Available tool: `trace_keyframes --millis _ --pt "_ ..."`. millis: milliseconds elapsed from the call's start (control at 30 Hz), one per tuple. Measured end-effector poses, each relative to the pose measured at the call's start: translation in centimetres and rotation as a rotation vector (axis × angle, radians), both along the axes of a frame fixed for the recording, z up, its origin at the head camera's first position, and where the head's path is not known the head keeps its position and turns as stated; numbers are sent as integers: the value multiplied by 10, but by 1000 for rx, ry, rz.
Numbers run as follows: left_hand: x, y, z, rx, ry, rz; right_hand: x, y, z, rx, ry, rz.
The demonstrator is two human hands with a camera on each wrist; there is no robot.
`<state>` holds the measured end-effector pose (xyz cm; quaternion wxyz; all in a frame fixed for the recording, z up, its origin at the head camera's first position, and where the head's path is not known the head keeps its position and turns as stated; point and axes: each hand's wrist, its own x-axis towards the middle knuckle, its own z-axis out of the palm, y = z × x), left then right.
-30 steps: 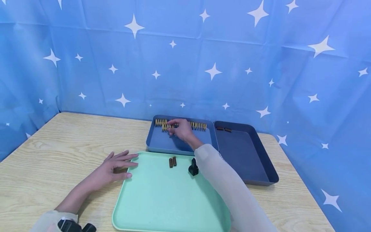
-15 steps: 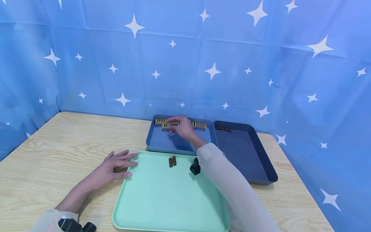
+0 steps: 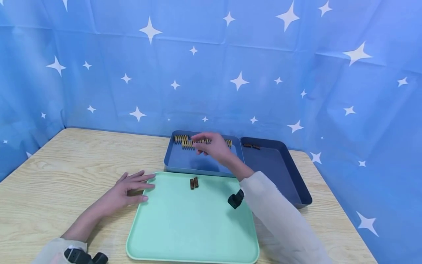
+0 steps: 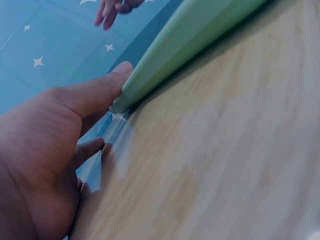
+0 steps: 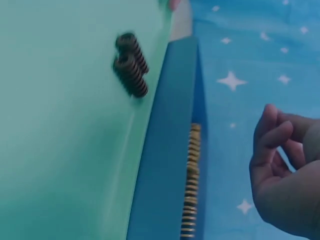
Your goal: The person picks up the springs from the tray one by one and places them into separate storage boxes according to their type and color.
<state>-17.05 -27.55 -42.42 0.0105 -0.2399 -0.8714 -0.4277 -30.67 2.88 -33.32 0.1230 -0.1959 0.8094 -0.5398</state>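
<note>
Over the blue tray [image 3: 184, 161] my right hand [image 3: 215, 147] hovers, its fingers loosely bent. Nothing shows between the thumb and fingers of this right hand [image 5: 287, 172] in the right wrist view. Yellow-and-black coil springs [image 3: 188, 144] lie in a row at the back of that tray, partly hidden by the hand. My left hand [image 3: 126, 191] lies at the left edge of the green tray [image 3: 191, 227], fingers spread. In the left wrist view its thumb [image 4: 107, 87] rests against the tray's rim. Two brown springs [image 3: 194, 183] lie side by side in the green tray.
To the right of the blue tray stands a dark grey tray [image 3: 273, 168] with two small dark brown springs [image 3: 252, 146] at its back. All trays are on a wooden table [image 3: 99, 157]. A blue star-patterned curtain [image 3: 211, 73] hangs behind.
My right hand has drawn away from the spring row, moving a little right and up, with its forearm swinging right. The left hand stays at the green tray's edge. The head view has shifted slightly.
</note>
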Motion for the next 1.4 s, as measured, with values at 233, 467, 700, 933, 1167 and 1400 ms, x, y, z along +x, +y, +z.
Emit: trace_keyframes --millis 233,467,700,933,1167,1400 --pt "0 0 2 -2 0 -4 29 20 2 6 -56 58" --pt "1 0 3 -7 -5 -2 52 31 -18 -23 -81 146" --pt "2 1 5 -5 13 -7 60 33 -39 17 -50 237" --pt "1 1 6 -10 6 -2 62 33 -46 91 -9 246" --pt "1 1 6 -14 5 -1 63 34 -53 142 34 258" --pt "2 2 3 -7 0 -8 67 35 -54 165 30 225"
